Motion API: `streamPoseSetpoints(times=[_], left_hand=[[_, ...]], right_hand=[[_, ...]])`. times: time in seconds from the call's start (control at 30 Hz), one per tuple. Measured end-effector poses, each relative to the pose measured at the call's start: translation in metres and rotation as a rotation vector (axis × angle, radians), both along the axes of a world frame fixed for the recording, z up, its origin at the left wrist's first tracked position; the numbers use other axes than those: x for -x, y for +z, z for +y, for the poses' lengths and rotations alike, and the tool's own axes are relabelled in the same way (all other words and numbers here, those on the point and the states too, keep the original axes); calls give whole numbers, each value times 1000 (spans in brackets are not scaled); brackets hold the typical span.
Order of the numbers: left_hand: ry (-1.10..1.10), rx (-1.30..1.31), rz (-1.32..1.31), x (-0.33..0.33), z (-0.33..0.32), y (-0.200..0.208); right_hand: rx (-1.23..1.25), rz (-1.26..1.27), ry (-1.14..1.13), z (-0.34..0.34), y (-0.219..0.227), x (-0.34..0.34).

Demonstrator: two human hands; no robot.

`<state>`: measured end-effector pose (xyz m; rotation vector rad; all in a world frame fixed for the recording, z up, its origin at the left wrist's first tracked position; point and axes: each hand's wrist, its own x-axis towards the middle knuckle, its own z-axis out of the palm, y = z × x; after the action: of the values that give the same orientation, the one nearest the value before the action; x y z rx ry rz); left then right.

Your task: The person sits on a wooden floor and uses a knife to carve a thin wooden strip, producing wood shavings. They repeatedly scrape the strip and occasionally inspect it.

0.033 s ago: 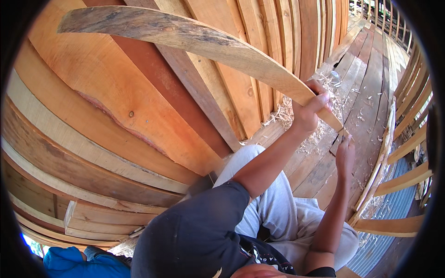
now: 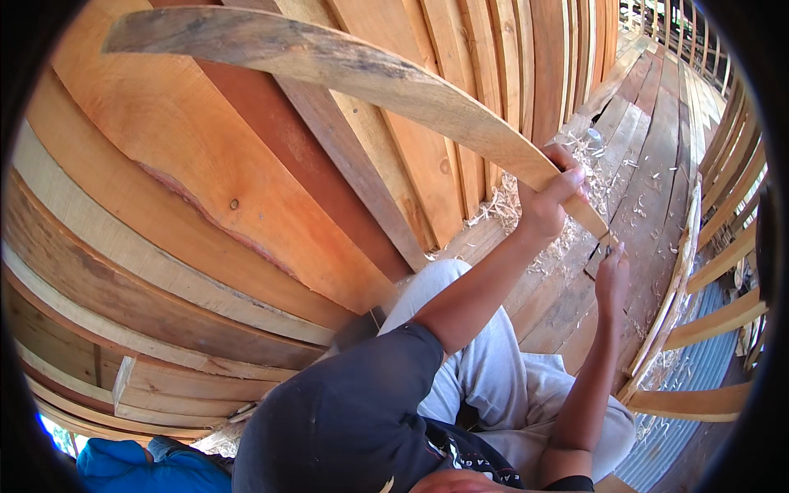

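Observation:
A long curved wooden board (image 2: 411,90) slants across the view, from the upper left down to the right of the middle. My left hand (image 2: 552,197) is closed around it close to its narrow lower end. At that tip, my right hand (image 2: 612,275) is closed with its fingers together on a small dark tool (image 2: 609,244); the tool is mostly hidden, so its exact kind does not show. Pale curled wood shavings (image 2: 567,234) lie on the floor beneath both hands.
Tall boards (image 2: 460,90) lean along the left side and back. The plank floor (image 2: 649,189) runs away to the upper right, beside curved wooden slats (image 2: 715,320). Corrugated metal sheet (image 2: 686,411) lies at lower right, and blue cloth (image 2: 140,468) at lower left.

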<state>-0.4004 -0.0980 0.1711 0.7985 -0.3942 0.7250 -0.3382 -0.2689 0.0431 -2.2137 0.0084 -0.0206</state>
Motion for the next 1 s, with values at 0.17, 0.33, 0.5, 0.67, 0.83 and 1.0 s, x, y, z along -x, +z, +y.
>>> streamPoseSetpoints(times=[0.17,0.33,0.5,0.67,0.83,1.0], left_hand=[[51,-19,26,17,6,18],[90,-10,51,32,16,30],[89,10,40,35,19,31],[130,-10,64,46,20,40],[128,-10,75,63,29,49],[204,-57,120,79,37,61]], right_hand=[[-10,83,40,-3,-4,-2],[-53,69,123,7,6,10],[-78,44,137,10,-1,10],[-21,160,126,16,16,20],[-9,165,248,24,5,21],[-30,161,285,41,-7,36]])
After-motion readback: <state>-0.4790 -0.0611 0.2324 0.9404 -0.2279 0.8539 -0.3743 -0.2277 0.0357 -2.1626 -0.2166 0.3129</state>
